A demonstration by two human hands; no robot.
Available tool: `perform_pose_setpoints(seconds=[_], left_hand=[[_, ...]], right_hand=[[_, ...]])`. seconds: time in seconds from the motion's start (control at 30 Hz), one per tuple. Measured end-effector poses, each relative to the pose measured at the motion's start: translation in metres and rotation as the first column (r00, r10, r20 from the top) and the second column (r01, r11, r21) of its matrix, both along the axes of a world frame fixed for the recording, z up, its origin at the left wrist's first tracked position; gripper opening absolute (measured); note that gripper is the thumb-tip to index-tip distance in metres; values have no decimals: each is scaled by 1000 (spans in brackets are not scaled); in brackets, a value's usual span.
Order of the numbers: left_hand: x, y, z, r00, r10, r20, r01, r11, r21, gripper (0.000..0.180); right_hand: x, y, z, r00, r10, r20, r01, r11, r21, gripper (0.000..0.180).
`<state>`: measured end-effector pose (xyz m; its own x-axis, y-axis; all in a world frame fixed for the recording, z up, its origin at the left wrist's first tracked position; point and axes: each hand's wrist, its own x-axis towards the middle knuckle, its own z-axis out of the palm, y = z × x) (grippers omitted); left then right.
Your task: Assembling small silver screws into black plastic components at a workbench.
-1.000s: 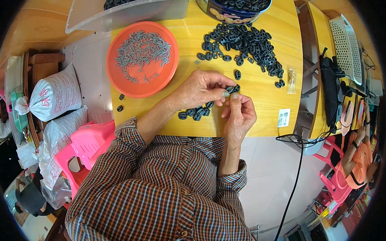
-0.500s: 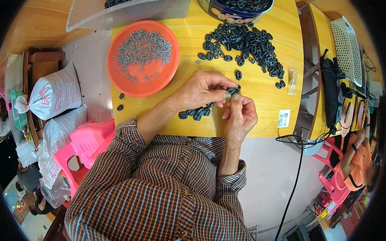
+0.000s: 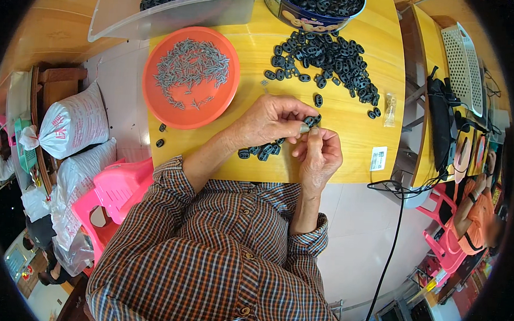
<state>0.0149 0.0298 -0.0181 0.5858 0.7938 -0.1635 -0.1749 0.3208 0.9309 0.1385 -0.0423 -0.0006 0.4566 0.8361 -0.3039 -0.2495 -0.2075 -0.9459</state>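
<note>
A black oval plastic piece with two holes (image 3: 313, 120) is pinched between the thumb and fingers of my left hand (image 3: 268, 118). Against its near side press the closed thumb and fingertips of my right hand (image 3: 320, 156); anything small between them is hidden. Several similar black pieces (image 3: 264, 151) lie in a small group by my left wrist. One lone black piece (image 3: 318, 100) rests just beyond my fingertips. Farther off spreads a large heap of black pieces (image 3: 341, 64). To the left, an orange-red bowl (image 3: 230, 103) holds many small grey slender pieces (image 3: 193, 65).
A clear plastic bin (image 3: 217, 15) and a round dark-blue tin (image 3: 313, 21), both with black pieces, stand at the back. A small clear packet (image 3: 389, 110) and a white label (image 3: 378, 158) lie on the right. Beyond the table's right edge hangs a black cable (image 3: 401, 211).
My hands stay together at nearly the same spot, with only slight finger movement around the black piece. The rest of the table looks the same.
</note>
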Motion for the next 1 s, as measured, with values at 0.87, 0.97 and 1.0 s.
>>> perform_pose_setpoints(seconds=[0.87,0.97,1.0], left_hand=[[0,0,2,999,-30,-42,33,997,71,26],[0,-1,1,1000,-17,-26,18,999,47,25],[0,-1,0,1000,-18,-19,18,999,28,25]], right_hand=[[1,-2,-7,995,16,-94,-9,997,72,14],[1,-2,-4,998,40,-42,-38,998,42,14],[1,-2,-4,997,41,-64,-37,998,60,15]])
